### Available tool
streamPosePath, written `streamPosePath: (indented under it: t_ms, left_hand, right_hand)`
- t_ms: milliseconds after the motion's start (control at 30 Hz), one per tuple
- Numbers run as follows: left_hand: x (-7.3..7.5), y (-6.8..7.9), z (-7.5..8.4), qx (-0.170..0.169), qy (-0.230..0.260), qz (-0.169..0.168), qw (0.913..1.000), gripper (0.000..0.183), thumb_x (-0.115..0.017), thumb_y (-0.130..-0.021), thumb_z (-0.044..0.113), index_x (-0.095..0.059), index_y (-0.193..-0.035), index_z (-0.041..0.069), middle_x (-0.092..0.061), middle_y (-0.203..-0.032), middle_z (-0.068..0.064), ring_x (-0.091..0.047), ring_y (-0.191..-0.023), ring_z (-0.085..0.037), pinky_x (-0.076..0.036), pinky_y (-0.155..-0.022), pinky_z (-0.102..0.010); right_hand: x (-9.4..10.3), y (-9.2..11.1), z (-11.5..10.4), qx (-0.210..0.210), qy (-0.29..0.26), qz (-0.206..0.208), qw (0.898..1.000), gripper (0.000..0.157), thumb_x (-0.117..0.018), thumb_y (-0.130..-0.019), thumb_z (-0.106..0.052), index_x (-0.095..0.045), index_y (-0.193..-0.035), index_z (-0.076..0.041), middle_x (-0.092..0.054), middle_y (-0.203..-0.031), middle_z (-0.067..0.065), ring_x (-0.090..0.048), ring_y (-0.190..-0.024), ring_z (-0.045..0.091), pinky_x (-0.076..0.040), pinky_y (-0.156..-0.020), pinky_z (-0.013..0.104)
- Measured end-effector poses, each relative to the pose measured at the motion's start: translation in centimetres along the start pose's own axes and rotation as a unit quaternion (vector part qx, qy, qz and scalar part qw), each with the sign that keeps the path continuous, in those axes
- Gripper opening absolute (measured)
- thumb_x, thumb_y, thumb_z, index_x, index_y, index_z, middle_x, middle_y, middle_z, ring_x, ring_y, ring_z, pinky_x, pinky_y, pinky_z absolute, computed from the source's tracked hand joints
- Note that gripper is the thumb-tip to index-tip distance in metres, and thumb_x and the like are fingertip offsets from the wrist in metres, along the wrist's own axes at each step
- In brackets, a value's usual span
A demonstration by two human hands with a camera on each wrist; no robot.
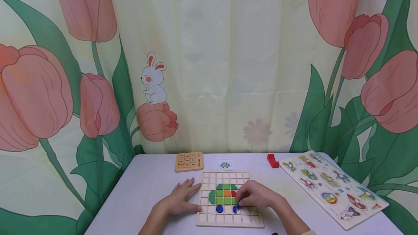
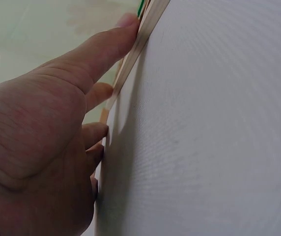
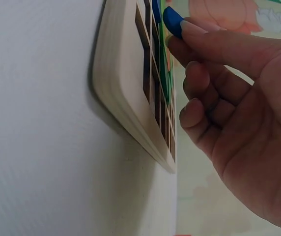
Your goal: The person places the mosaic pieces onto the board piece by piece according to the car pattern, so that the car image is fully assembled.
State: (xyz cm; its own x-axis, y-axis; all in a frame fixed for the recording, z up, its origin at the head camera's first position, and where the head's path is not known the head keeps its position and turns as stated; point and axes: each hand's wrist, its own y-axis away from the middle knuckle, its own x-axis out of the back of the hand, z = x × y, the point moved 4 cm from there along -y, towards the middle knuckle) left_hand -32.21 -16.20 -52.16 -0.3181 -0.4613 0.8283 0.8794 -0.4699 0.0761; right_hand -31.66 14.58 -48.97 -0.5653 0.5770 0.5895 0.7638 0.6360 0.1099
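Note:
A wooden grid board (image 1: 230,224) lies on the table between both hands. Green pieces (image 1: 212,200), an orange square (image 1: 226,193) and a red piece (image 1: 233,193) form a pattern in its middle. Below them sit a blue circle (image 1: 220,209) and, to its right, a blue half-round piece (image 1: 234,209). My right hand (image 1: 256,194) pinches another small blue piece with a curved edge (image 3: 172,22) between thumb and forefinger, just over the board's lower right part. My left hand (image 1: 177,199) rests at the board's left edge, fingers spread, thumb (image 2: 123,27) touching the rim.
Behind the board lie a small pattern card (image 1: 225,164) and a wooden number puzzle (image 1: 189,161). A red block (image 1: 273,161) stands at the back right. A large picture puzzle board (image 1: 318,198) lies along the right side. A printed curtain (image 1: 209,82) hangs behind the table.

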Motion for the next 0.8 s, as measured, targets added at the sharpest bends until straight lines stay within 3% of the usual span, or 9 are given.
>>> streamPosePath:
  t_ms: [800]
  left_hand:
    - [-0.06,-0.01,0.05,0.007,0.002,-0.002,1.0000,0.089,-0.078,-0.083,0.062,-0.048,-0.157,0.022,-0.028,-0.170,-0.020,-0.018,-0.160,-0.043,-0.007,-0.127,-0.069]
  right_hand:
    - [-0.72,-0.16,-0.09,-0.028,0.019,-0.003,0.999,0.017,-0.076,-0.092,-0.003,-0.083,-0.094,-0.019,-0.076,-0.088,-0.002,-0.063,-0.084,0.015,-0.052,-0.077,0.024]
